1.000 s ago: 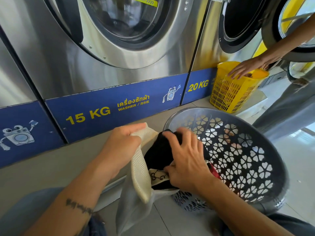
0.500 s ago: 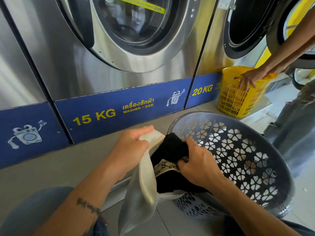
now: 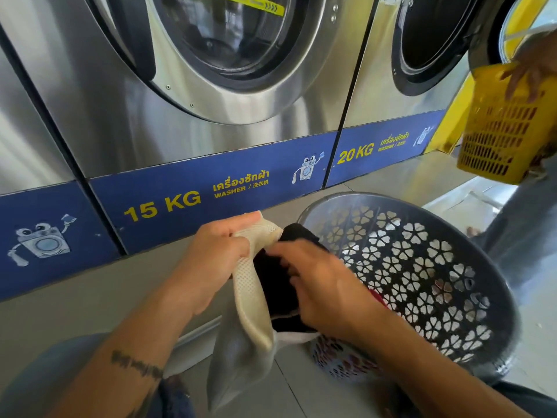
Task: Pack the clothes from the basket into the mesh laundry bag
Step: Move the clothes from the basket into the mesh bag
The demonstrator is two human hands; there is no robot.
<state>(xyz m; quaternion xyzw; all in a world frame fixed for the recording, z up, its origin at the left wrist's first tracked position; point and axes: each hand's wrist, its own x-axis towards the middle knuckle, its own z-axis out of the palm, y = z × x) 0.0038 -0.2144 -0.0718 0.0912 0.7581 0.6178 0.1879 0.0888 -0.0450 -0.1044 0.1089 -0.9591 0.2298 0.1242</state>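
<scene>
The rim of a cream mesh laundry bag [image 3: 251, 292] is pinched closed in the left hand [image 3: 211, 260]. Just right of it, black clothing [image 3: 275, 285] is pressed into the bag's mouth by the blurred right hand [image 3: 325, 285], whose grip cannot be told. Further right, a grey round plastic basket [image 3: 437, 285] is tilted.

Stainless washers [image 3: 211, 86] with round glass doors are ranged along a blue strip [image 3: 193, 200] marked 15 KG and 20 KG; grey floor tiles [image 3: 301, 396] are daylit.
</scene>
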